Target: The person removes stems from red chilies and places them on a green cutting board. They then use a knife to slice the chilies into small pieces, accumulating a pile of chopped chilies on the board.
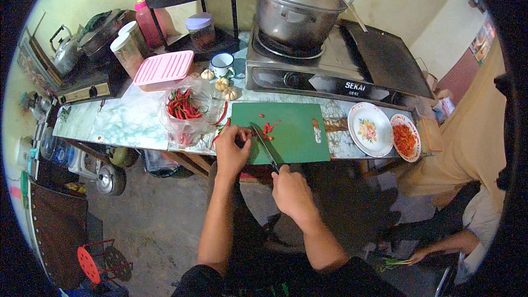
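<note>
My right hand (291, 189) is closed around the dark handle of a kitchen knife (265, 147), whose blade lies over the green cutting board (297, 121). At the board's left edge, my left hand (232, 148) pinches a red chili (246, 129), mostly hidden by the fingers, close to the knife's tip. Cut bits of red chili (269, 128) lie just right of the blade. More whole chilies (225, 113) rest left of the board, beside an open plastic bag of red chilies (183, 105). Garlic bulbs (229, 93) sit behind them.
A large lidded pot (295, 20) stands on the gas stove (309, 76) behind the board. To the right are a floral plate (370, 130) and a bowl of chopped red food (405, 137). At lower right, another person's hand (418, 255) holds green stalks.
</note>
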Available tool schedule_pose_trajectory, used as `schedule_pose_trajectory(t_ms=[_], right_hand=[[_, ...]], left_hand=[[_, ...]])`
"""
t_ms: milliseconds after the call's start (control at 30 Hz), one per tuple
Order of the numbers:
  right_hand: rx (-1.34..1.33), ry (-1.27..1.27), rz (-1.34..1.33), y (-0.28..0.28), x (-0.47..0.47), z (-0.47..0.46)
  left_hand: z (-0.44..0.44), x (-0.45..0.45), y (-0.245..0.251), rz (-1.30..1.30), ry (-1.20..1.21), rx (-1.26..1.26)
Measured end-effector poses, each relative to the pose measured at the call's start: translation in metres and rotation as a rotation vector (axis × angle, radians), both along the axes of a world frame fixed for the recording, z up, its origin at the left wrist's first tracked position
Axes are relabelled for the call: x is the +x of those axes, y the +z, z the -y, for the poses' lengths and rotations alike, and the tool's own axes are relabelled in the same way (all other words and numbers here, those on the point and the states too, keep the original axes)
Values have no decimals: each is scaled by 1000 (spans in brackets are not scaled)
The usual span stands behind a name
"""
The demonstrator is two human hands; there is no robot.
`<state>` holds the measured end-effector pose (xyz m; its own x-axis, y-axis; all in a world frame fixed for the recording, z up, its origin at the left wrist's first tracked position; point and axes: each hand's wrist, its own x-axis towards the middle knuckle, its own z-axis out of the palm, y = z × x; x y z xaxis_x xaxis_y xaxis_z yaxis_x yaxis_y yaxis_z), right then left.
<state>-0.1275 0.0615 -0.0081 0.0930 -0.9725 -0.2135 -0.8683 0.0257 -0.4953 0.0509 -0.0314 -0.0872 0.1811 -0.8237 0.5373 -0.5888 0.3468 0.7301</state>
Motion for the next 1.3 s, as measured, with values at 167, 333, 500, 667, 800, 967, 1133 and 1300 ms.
schedule_pose_trajectory(t_ms=[167, 333, 500, 667, 800, 967, 1133, 1300], right_hand=[[-34, -6, 44, 4, 2, 1], [-26, 23, 12, 2, 3, -8], [-26, 14, -6, -3, 3, -13], [-67, 77, 25, -12, 10, 5], [-74, 77, -2, -20, 29, 33], [-27, 20, 22, -10, 25, 27], [9, -2, 38, 1, -2, 8], [-65, -44, 32, 9, -10, 1]], left_hand=[[-3, -4, 1, -24, 38, 44], [0, 3, -4, -7, 38, 134], [0, 5, -6, 46, 46, 104], [3, 8, 1, 107, 7, 78], [-1, 8, 2, 124, 4, 151], [3, 3, -3, -45, 57, 123], [3, 2, -6, -36, 73, 116], [1, 5, 3, -142, 5, 69]])
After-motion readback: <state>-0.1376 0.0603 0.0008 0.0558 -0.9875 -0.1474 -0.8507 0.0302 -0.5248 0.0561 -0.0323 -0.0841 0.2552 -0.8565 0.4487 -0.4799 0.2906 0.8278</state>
